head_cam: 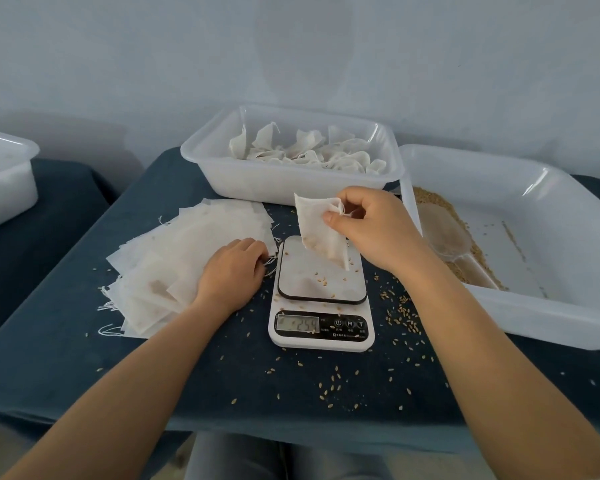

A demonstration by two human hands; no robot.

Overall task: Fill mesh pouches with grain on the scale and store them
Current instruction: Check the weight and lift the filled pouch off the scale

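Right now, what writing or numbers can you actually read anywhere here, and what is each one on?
"M": middle button of the kitchen scale.
"T": right button of the scale.
Power symbol: left button.
Display: digits blurred, possibly "25.4"; not certain.
Small captions under the buttons and the brand line below them: too small to read.
Pouches, tubs and scoop: no text visible.

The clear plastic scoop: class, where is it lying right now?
In the head view, the clear plastic scoop lies on the grain in the large white tray at right, beyond the right hand.
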